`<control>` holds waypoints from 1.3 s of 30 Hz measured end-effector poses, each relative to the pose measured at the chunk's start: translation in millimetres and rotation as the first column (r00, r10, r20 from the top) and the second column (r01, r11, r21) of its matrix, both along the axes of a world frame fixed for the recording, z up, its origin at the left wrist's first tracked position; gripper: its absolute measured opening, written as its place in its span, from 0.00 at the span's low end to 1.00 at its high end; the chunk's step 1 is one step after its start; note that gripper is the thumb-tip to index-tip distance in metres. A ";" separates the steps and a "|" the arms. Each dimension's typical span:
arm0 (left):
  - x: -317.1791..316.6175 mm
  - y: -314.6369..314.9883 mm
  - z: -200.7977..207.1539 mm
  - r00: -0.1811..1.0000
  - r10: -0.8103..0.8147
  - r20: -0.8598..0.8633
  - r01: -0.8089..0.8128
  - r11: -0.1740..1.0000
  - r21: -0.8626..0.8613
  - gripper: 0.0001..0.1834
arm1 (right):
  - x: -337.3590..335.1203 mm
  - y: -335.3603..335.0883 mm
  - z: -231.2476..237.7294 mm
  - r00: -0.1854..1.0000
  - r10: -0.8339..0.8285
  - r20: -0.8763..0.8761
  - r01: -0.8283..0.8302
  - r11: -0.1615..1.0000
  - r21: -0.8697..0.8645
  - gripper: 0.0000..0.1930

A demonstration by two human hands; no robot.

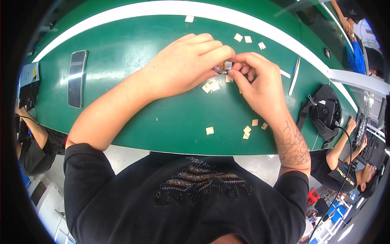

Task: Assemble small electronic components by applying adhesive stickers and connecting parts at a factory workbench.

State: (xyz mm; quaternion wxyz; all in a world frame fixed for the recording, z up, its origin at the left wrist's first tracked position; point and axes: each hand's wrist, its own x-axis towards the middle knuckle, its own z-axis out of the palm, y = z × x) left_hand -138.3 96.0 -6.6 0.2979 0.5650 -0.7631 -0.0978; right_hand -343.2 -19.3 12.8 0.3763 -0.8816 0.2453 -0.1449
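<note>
Over the far middle of the green table (178,118), my two hands meet at a small electronic part (223,67). It looks partly clear or dark, with an orange-brown strip and a silver-grey block at its right end. My left hand (193,61) is closed on its left side, and the fingers cover much of it. My right hand (260,77) pinches at the right end with thumb and forefinger, the other fingers curled. Just below the hands lie small cream squares (206,88), partly overlapping. Fine details of the part are too small to make out.
More cream squares (209,130) are scattered near and far. A phone (76,79) lies at left. A white strip (295,75) and a black bag (324,110) with a cable lie at right. A white rail (162,9) bounds the far edge. Other people work at both sides.
</note>
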 end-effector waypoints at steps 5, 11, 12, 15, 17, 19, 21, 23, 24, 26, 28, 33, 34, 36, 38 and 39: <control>-4.0 -0.8 -1.0 0.998 -0.005 -0.067 0.005 1.000 -0.006 0.23 | 3.8 0.9 5.7 0.999 -0.037 -0.026 0.038 0.997 0.061 0.09; -5.0 2.3 1.4 0.999 0.007 -0.039 -0.007 1.000 -0.012 0.24 | 7.5 0.6 6.7 0.999 -0.015 -0.035 0.014 1.000 -0.008 0.08; -5.4 2.9 0.7 0.999 0.006 -0.041 -0.007 1.000 -0.011 0.24 | 8.6 -0.2 8.1 0.998 -0.012 -0.055 0.012 1.000 -0.006 0.08; -5.8 3.9 -0.8 0.999 0.006 -0.035 -0.006 1.000 -0.024 0.24 | 8.9 0.7 9.0 0.999 0.004 -0.050 -0.006 0.999 -0.037 0.07; -5.6 3.8 -0.5 0.999 0.003 -0.047 -0.004 1.000 -0.028 0.24 | 10.3 0.7 9.4 0.998 -0.011 -0.061 0.012 1.000 0.019 0.07; -5.3 4.3 -0.2 0.998 -0.014 -0.057 0.013 1.000 -0.018 0.25 | 13.4 0.6 6.9 0.997 -0.028 -0.071 0.033 0.997 0.074 0.07; -7.0 5.3 0.0 0.997 -0.033 -0.069 0.032 0.999 -0.009 0.25 | 15.7 0.0 2.5 1.000 -0.013 0.012 0.013 0.999 0.048 0.07; -9.0 6.6 0.0 0.997 0.019 -0.077 -0.019 1.000 0.008 0.25 | 14.3 -2.1 1.2 1.000 -0.020 0.005 0.020 0.998 0.067 0.07; -9.4 5.8 0.4 0.997 0.015 -0.076 -0.014 1.000 0.008 0.25 | 13.6 -3.1 0.6 1.000 -0.022 -0.001 0.022 0.996 0.086 0.07; -9.3 4.0 1.2 0.999 0.014 -0.040 -0.016 0.999 -0.044 0.25 | 11.2 -5.6 -2.8 1.000 -0.015 0.027 0.013 0.996 0.089 0.07; -8.4 3.9 1.7 1.000 0.010 -0.019 -0.011 0.999 -0.034 0.25 | 7.8 -7.0 -3.5 0.998 -0.012 0.056 0.007 0.996 0.092 0.08; -10.1 6.9 6.0 0.999 0.046 0.014 -0.045 0.998 -0.033 0.26 | -4.9 -6.5 0.0 0.998 0.008 0.066 -0.011 0.998 0.054 0.14; -11.1 7.2 6.1 0.998 0.057 0.018 -0.057 0.998 -0.034 0.26 | -6.9 -3.4 4.0 0.998 0.008 0.069 -0.011 0.998 0.054 0.14; -11.6 5.7 5.6 0.997 0.070 0.025 -0.069 0.997 -0.034 0.26 | -10.3 3.4 13.8 0.999 0.034 -0.011 -0.034 0.999 0.026 0.18; -11.3 3.4 5.3 0.997 0.077 0.018 -0.077 0.997 -0.029 0.26 | -11.4 7.0 14.5 1.000 0.031 -0.003 -0.031 0.999 0.034 0.20; -10.9 3.1 5.1 0.997 0.075 0.020 -0.074 0.997 -0.028 0.26 | -11.6 8.0 14.6 1.000 0.028 0.002 -0.028 0.999 0.041 0.22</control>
